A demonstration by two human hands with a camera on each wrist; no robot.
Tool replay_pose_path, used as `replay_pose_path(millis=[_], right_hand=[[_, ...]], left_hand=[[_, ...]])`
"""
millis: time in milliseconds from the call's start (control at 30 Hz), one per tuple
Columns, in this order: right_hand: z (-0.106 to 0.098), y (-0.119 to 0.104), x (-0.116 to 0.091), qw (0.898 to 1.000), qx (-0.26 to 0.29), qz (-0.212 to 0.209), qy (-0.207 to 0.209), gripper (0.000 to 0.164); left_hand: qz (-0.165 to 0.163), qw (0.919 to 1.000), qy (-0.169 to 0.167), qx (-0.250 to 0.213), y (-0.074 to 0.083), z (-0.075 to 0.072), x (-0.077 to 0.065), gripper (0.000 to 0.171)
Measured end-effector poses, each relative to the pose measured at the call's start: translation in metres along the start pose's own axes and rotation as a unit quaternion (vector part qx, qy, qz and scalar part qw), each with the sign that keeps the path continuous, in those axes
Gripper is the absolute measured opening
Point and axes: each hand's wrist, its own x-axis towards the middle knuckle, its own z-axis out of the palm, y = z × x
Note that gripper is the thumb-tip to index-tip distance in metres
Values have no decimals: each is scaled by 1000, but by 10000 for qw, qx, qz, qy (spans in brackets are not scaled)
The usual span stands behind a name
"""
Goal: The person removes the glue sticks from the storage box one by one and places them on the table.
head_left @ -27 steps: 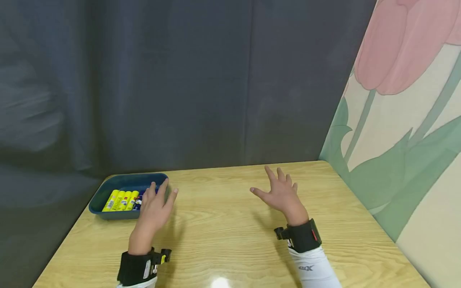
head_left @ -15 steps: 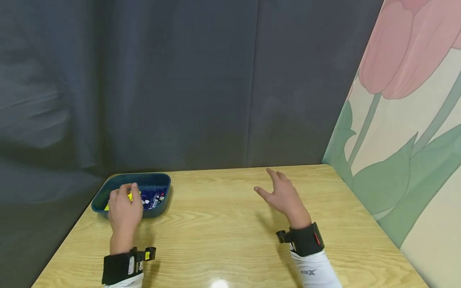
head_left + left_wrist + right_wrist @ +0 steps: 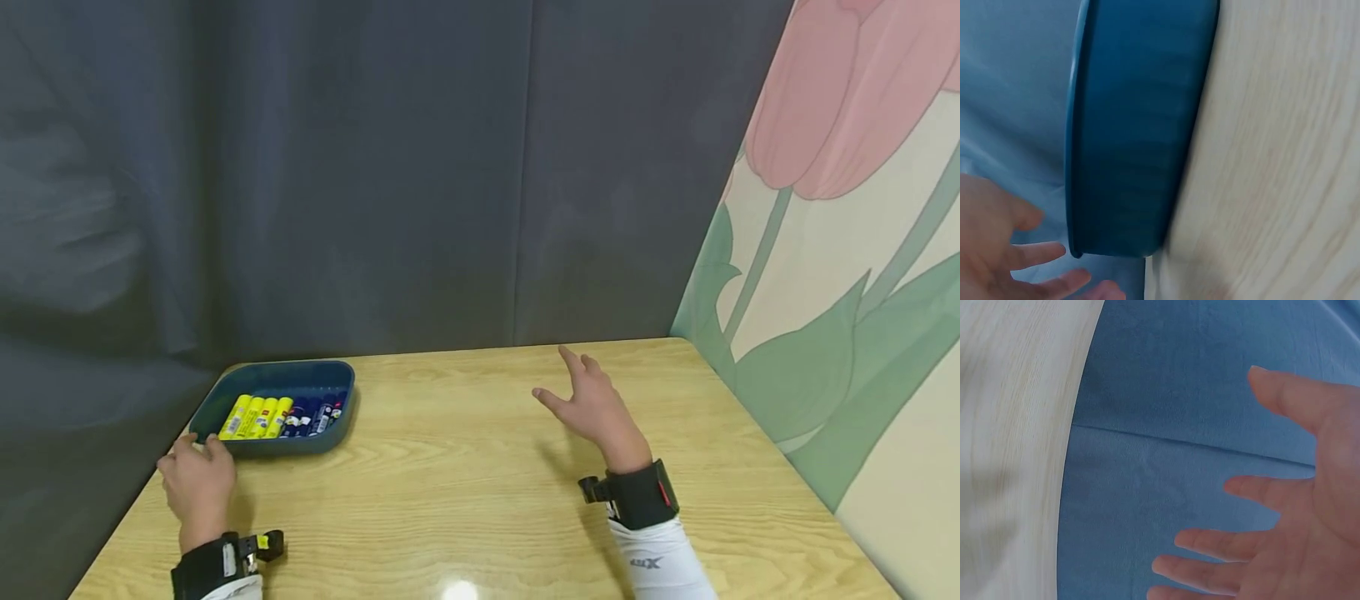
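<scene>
A dark blue plastic tray (image 3: pixel 281 450) stands at the back left of the table, its side wall (image 3: pixel 1141 137) filling much of the left wrist view. Inside lie several yellow glue sticks (image 3: pixel 257 417) in a row, and beside them several dark blue tubes (image 3: pixel 311 417). My left hand (image 3: pixel 197 482) is at the tray's near left corner, fingers spread loosely and holding nothing; its fingertips (image 3: pixel 1054 250) come right up to the rim in the left wrist view. Over the right half of the table, my right hand (image 3: pixel 600 412) hovers with fingers and thumb apart, nothing in it.
The wooden table (image 3: pixel 450 475) meets a dark curtain (image 3: pixel 375 183) along its back edge and left side. A wall painted with tulips (image 3: pixel 847 333) borders it on the right. Each wrist wears a black camera band (image 3: pixel 641 496).
My left hand has moved left and toward me, from over the tray's right side, across the yellow glue sticks, to its near left corner. My right hand stays nearly still.
</scene>
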Motion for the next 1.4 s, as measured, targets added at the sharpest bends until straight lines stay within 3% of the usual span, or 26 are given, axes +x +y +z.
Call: replay_pose_path(millis=[333, 633, 733, 900, 1000, 1167, 1400], right_hand=[[-10, 8, 2, 9998, 57, 159, -77, 85], [-14, 13, 0, 9996, 102, 246, -94, 87], [-14, 13, -1, 9995, 104, 285, -109, 87], [-11, 10, 1, 9997, 122, 225, -65, 86], [-11, 6, -1, 9996, 122, 246, -9, 85], [-11, 2, -8, 9993, 89, 367, 20, 84], [-7, -7, -17, 9989, 64, 473, -14, 83]], left_hand=[[149, 9999, -57, -28, -4, 4, 4, 68], [451, 9979, -448, -115, 3, 9, 10, 65], [432, 9986, -308, -37, 2, 10, 10, 61], [288, 9991, 313, -62, -1, 9, 7, 53], [369, 9975, 583, -145, -3, 6, 10, 46], [590, 9957, 667, -259, -5, 5, 15, 38], [599, 9953, 683, -349, -13, 0, 20, 37]])
